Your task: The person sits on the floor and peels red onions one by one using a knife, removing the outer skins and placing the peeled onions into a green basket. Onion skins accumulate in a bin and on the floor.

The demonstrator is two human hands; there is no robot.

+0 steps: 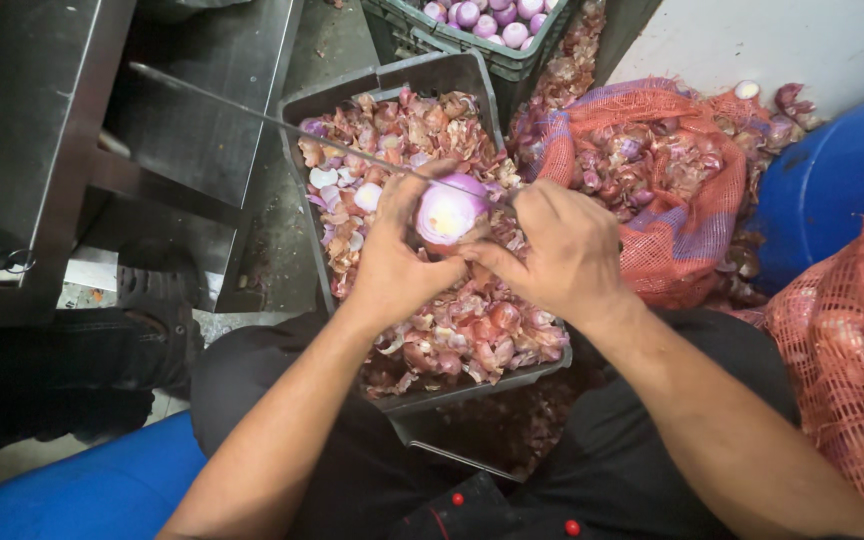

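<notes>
Looking down from the head camera, the person's two hands meet over a grey tray heaped with reddish onion skins. Between them sits a red onion, its cut end pale and facing up, held above the middle of the tray. The left hand is curled around the onion from the left, fingers wrapped over its far side. The right hand is closed around the handle of a knife, thumb pressed against the onion's near edge; the long thin blade runs away up and to the left, crossing the tray's corner. Above the tray stands a dark green crate filled with peeled onions (glossy purple-white ones). Right of the tray lies an open orange mesh sack full of more skins, and a second mesh sack bulges at the right edge. A blue barrel stands between those sacks, and another blue surface shows at the lower left. Steel desk legs rise on the left.
</notes>
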